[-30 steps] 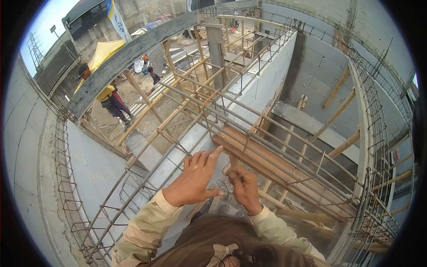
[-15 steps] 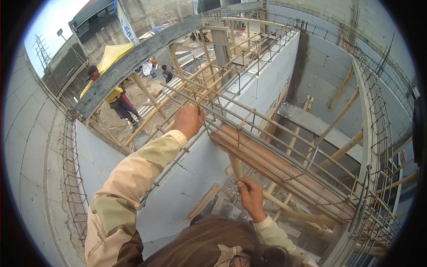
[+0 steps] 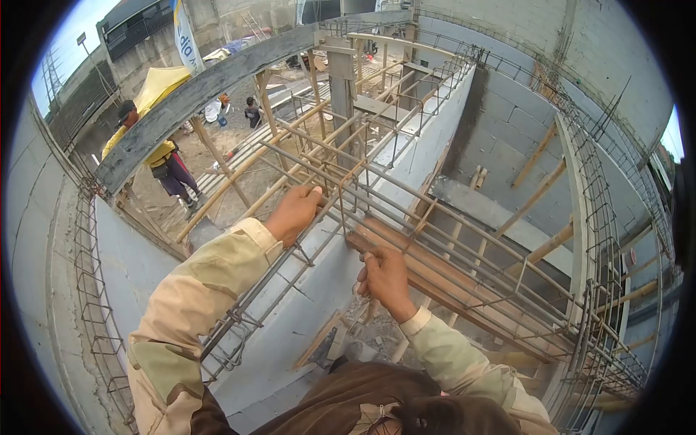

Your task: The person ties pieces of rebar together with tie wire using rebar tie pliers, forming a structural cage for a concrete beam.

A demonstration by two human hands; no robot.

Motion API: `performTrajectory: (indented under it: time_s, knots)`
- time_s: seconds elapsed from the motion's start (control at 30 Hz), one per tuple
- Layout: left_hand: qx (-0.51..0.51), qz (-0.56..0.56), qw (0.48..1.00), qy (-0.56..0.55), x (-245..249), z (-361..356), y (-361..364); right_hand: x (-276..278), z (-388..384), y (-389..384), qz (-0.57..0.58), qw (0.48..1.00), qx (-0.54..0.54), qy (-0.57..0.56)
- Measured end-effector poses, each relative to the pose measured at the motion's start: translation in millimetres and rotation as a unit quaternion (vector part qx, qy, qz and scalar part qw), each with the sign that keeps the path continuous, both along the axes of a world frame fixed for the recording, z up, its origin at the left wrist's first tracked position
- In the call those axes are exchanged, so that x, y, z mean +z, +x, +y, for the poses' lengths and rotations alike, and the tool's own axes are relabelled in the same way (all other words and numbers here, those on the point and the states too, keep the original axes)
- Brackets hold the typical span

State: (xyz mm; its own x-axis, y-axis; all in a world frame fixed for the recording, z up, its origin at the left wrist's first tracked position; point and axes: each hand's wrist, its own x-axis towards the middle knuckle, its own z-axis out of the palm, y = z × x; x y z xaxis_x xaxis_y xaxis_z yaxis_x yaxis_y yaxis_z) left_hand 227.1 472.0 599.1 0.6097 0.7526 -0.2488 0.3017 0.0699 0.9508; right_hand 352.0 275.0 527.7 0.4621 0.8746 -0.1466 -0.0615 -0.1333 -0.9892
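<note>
My left hand (image 3: pixel 293 215) is closed at the near end of a rebar cage (image 3: pixel 428 230), its fingertips against the steel rods where bars cross above the wall. My right hand (image 3: pixel 388 279) is lower and to the right, beside the end of a reddish-brown board (image 3: pixel 464 290) under the cage. Its fingers are curled together; whatever they hold is too small or hidden to make out. A second rebar cage (image 3: pixel 246 326) runs along the top of the pale grey block wall (image 3: pixel 308 290), beneath my left forearm.
Bamboo poles (image 3: pixel 297 130) and a timber post (image 3: pixel 341 90) stand beyond the cage. A curved grey beam (image 3: pixel 217 90) crosses the upper left. A person in yellow (image 3: pixel 163 156) stands below. More rebar (image 3: pixel 602 304) and a deep walled space lie right.
My right hand has risen from below the board to beside its end, close to the rebar. My left hand has shifted slightly left and down in view, still at the bars. The view has turned a little.
</note>
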Motion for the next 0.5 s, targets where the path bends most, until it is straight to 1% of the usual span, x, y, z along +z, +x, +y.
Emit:
performTrajectory:
  time_s: [0.03,0.1,0.13,0.17,0.2,0.23,0.27,0.3,0.33,0.37,0.4,0.43,0.47,0.5]
  knots:
    - [-0.004,-0.004,1.0,-0.002,-3.4,0.8,1.9,-0.3,-1.6,-2.3,0.0,1.0,-0.014,-0.006]
    - [0.046,-0.092,0.993,0.052,-12.5,-4.3,6.9,0.9,-4.9,-8.5,-0.005,0.999,-0.029,-0.021]
    - [0.047,-0.097,0.993,0.045,-15.7,-5.7,9.5,3.2,-6.7,-11.7,0.026,0.999,-0.044,-0.008]
    - [0.041,-0.094,0.993,0.061,-17.7,-6.8,11.8,6.6,-8.5,-14.8,0.058,0.997,-0.06,0.006]
    - [0.034,-0.09,0.992,0.08,-16.9,-7.4,12.9,11.6,-9.7,-16.9,0.055,0.997,-0.062,0.002]
    - [0.031,-0.092,0.992,0.078,-13.1,-4.1,12.3,18.5,-9.6,-18.7,0.114,0.991,-0.066,0.01]
    - [0.028,-0.095,0.995,0.006,-7.3,1.6,10.4,26.2,-9.0,-20.3,0.172,0.982,-0.071,0.02]
    - [0.026,-0.098,0.993,-0.065,-2.4,5.5,7.6,35.8,-9.0,-21.8,0.17,0.982,-0.074,0.02]
    - [0.022,-0.101,0.992,-0.066,0.4,6.1,3.8,46.5,-8.3,-22.5,0.228,0.972,-0.045,0.021]
    - [0.056,-0.151,0.98,-0.115,2.3,4.5,-1.1,54.1,-5.6,-22.1,0.286,0.958,-0.015,0.022]
    - [0.087,-0.2,0.962,-0.163,5.2,2.6,-5.3,59.8,0.9,-19.6,0.284,0.958,-0.02,0.024]
    - [0.081,-0.198,0.963,-0.164,9.5,0.4,-9.9,66.1,9.3,-16.8,0.328,0.945,-0.003,-0.002]
    - [0.086,-0.222,0.954,-0.182,13.9,-1.7,-14.8,70.9,17.4,-15.4,0.373,0.927,0.012,-0.026]
    - [0.09,-0.245,0.945,-0.2,17.9,-3.8,-18.0,72.2,26.3,-15.4,0.375,0.927,0.005,-0.022]
